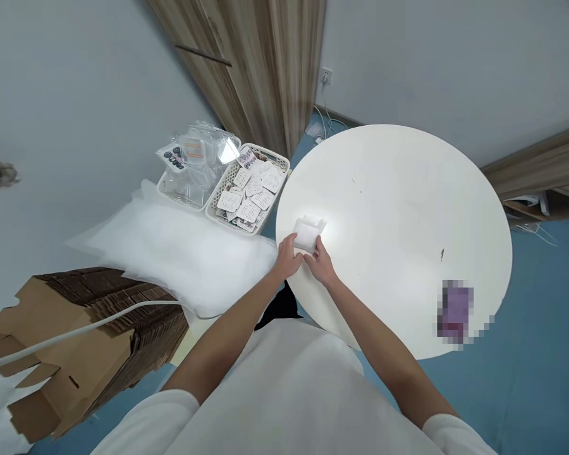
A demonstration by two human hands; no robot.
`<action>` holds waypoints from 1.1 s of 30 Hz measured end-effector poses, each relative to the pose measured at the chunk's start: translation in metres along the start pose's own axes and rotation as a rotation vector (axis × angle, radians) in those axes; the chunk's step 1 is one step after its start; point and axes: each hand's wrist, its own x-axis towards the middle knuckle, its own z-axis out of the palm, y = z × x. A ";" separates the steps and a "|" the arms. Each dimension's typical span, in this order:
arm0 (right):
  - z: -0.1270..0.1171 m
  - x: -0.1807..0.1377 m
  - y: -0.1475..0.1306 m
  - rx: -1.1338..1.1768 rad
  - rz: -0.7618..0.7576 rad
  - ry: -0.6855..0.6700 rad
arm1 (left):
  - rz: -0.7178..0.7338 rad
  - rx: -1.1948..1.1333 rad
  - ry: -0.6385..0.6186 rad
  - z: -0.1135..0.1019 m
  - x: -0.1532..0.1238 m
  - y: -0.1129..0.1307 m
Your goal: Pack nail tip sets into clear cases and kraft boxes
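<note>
A small packet wrapped in white foam sheet [306, 234] lies on the near left part of the round white table [398, 189]. My left hand [288, 258] grips its left edge with curled fingers. On the opposite side, my right hand [320, 262] pinches the lower right corner between thumb and fingers. A loose flap of the wrap sticks out at the packet's far right corner. What is inside the wrap cannot be seen.
Left of the table stand a basket of printed cards [249, 193] and a basket of clear plastic bags [189, 170]. White foam sheets [184, 246] are stacked nearer me, beside flattened cardboard boxes [90, 341]. A blurred purple item [456, 309] rests at the table's right.
</note>
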 end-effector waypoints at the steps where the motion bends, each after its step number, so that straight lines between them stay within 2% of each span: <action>1: 0.006 0.013 -0.005 -0.008 -0.005 -0.004 | 0.008 0.018 0.001 -0.009 0.011 -0.004; 4: 0.019 0.046 -0.017 -0.050 -0.032 0.019 | -0.005 0.074 0.010 -0.029 0.041 -0.012; 7: 0.024 0.066 -0.024 -0.084 -0.050 0.054 | -0.018 0.102 0.008 -0.038 0.058 -0.015; 14: 0.024 0.072 -0.028 -0.139 -0.095 0.052 | -0.016 0.127 -0.060 -0.040 0.057 -0.018; 18: 0.025 0.063 -0.022 -0.149 -0.096 0.085 | 0.007 0.110 -0.062 -0.037 0.051 -0.021; 25: 0.021 0.029 -0.009 -0.123 0.012 0.104 | 0.075 0.046 0.015 -0.029 0.030 -0.026; 33: -0.002 -0.022 -0.011 0.104 0.142 0.062 | 0.044 0.134 0.035 -0.020 -0.007 -0.021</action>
